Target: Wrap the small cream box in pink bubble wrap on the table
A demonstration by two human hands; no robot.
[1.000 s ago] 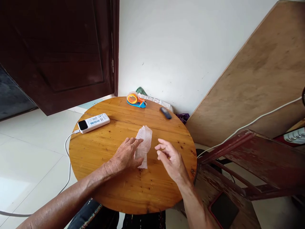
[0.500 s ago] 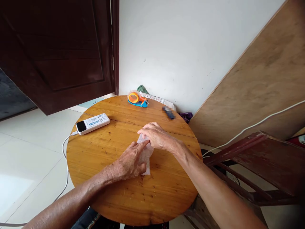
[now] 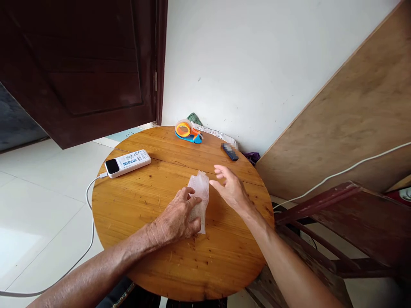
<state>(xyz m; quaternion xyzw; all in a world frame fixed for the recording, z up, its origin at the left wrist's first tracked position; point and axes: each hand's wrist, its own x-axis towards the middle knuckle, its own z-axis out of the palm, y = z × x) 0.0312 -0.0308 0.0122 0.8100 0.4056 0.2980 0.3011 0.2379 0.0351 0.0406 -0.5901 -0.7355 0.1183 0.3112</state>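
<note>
1. While the left hand (image 3: 184,214) lies over its lower left side, the pale wrap (image 3: 199,186) sits on the round wooden table (image 3: 141,261), a little right of the middle.
2. Between the wrap and the table's near edge, a broad stretch of wood gives room to slide; another stretch runs rightward beneath the right hand (image 3: 231,188) to the curved right edge.
3. Toward the left edge, the white power bank (image 3: 133,162) stands well apart from the wrap, its cable (image 3: 92,231) dropping over the rim.
4. Near the far edge are the tape dispenser (image 3: 189,131) and, farther right, a dark object (image 3: 231,153), partly blurred.
5. Lengthwise, the wrap points away from the person toward the wall (image 3: 237,55), its long axis nearly straight; the far end is crumpled.
6. Loosely bent, the left hand's fingers are spread, thumb and forefinger apart; whether they press down, I cannot tell.
7. Released, with fingers parted, the right hand is just beside the wrap's upper right edge; contact at the thumb is unclear.
</note>
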